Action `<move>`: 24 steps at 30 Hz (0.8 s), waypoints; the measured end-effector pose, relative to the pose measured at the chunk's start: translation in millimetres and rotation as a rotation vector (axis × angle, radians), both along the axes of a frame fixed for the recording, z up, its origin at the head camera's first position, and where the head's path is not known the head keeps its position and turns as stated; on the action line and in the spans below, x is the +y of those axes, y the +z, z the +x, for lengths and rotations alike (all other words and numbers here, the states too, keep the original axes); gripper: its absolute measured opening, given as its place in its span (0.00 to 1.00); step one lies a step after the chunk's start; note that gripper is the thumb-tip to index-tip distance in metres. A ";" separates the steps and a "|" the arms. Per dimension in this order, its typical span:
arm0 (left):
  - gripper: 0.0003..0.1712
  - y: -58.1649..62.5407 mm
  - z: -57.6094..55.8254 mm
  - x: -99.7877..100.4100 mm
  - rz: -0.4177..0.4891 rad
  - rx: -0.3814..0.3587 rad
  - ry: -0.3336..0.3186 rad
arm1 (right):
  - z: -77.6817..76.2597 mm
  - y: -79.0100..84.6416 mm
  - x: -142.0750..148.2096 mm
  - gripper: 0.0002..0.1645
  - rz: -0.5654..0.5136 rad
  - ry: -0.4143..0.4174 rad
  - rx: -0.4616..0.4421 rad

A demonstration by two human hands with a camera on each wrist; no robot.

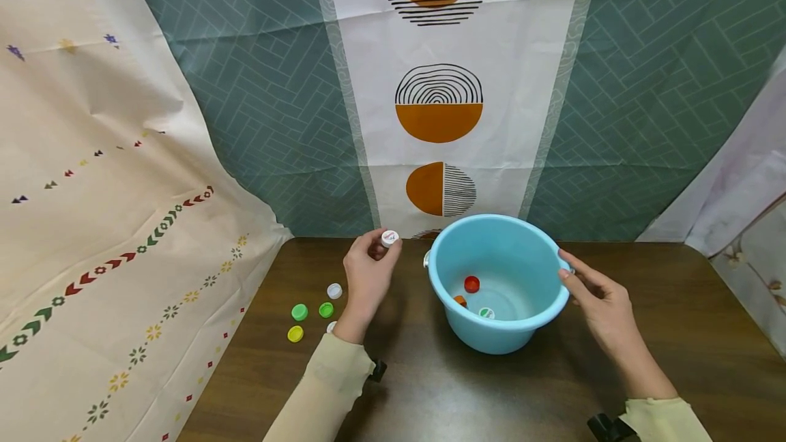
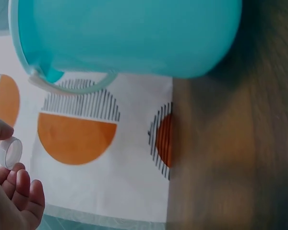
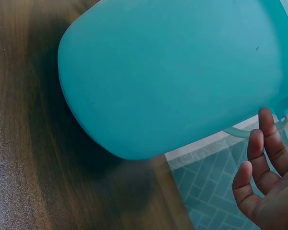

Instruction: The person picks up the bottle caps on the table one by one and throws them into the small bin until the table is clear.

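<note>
- Pinching a white cap (image 1: 389,238), the left hand (image 1: 368,278) is left of the blue bucket (image 1: 491,334).
- The right hand (image 1: 604,305) grips the rim at right.
- Three pieces (image 1: 471,284) inside seem done; five caps (image 1: 299,312) at left appear outstanding.

Pale cream on both arms, and plain cloth throughout — the left sleeve (image 1: 322,391) is long, softly creased, and runs down to a left cuff (image 1: 358,353) with a slightly wavy edge. Over to the right sleeve (image 1: 669,423), only a short stretch of it showing, the same light cloth, a touch yellower at the right cuff (image 1: 651,406). And there's black at each wrist! A small dark block (image 1: 378,370) juts from the inner side of one; a chunkier black piece (image 1: 609,428) sits at the other — its details too small to read. Beyond the cuffs, left hand (image 1: 371,278) and right hand (image 1: 604,305) are bare, fingers (image 3: 261,165) rounded at the tips.
</note>
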State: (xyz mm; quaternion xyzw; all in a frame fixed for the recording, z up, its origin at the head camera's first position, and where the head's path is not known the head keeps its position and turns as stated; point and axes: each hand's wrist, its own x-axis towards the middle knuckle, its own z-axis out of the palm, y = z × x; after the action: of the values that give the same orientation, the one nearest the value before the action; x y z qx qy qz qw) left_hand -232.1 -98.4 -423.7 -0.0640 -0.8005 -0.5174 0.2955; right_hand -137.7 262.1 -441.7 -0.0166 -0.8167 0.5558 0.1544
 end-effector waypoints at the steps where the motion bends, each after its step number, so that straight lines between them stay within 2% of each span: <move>1: 0.18 2.0 1.0 1.3 0.005 0.004 -0.009 | -0.1 0.0 0.1 0.27 0.001 -0.001 0.000; 6: 0.17 11.0 5.7 7.4 0.023 0.011 -0.041 | -0.5 0.3 -0.2 0.27 0.000 -0.011 -0.007; 14: 0.16 17.0 9.7 12.9 0.057 0.005 -0.076 | -0.3 -0.4 -0.7 0.27 0.002 -0.006 0.000; 24: 0.18 28.5 16.7 24.2 0.065 0.014 -0.161 | -0.1 -1.5 -0.4 0.27 0.004 -0.009 0.003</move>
State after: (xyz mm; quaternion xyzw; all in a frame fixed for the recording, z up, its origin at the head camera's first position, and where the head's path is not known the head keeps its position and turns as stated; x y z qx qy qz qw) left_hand -215.4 -74.2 -395.2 -0.1221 -0.7735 -0.5646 0.2608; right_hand -137.8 261.7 -443.2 -0.0190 -0.8176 0.5534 0.1580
